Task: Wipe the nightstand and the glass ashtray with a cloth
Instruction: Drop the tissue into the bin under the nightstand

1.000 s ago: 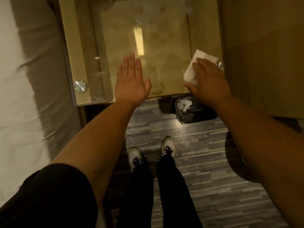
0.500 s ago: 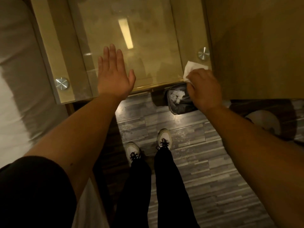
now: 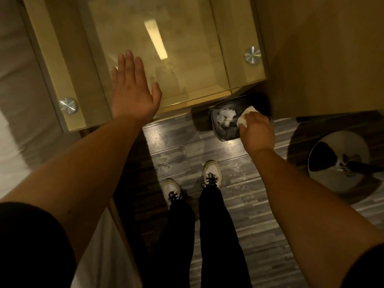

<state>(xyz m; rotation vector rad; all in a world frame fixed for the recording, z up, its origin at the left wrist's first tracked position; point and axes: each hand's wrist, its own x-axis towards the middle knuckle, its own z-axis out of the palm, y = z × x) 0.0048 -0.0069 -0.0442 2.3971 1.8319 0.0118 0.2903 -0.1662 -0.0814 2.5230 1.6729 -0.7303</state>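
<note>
The nightstand (image 3: 187, 28) has a glass top with round metal studs at its near corners and fills the upper middle of the head view. My left hand (image 3: 133, 90) lies flat, fingers straight, on the glass near its front edge. My right hand (image 3: 256, 132) is off the nightstand, lower right of it, and grips a crumpled white cloth (image 3: 245, 118) right above a small dark bin (image 3: 226, 123) on the floor. No ashtray is in view.
The bin holds crumpled white paper (image 3: 225, 117). A bed (image 3: 12, 100) runs along the left. A wooden panel (image 3: 322, 48) stands on the right, with a round chrome base (image 3: 338, 161) on the grey plank floor. My shoes (image 3: 211, 171) stand below the nightstand's front.
My right hand has drawn the cloth off the glass top's right front corner and down over the bin. My left hand has stayed flat on the glass.
</note>
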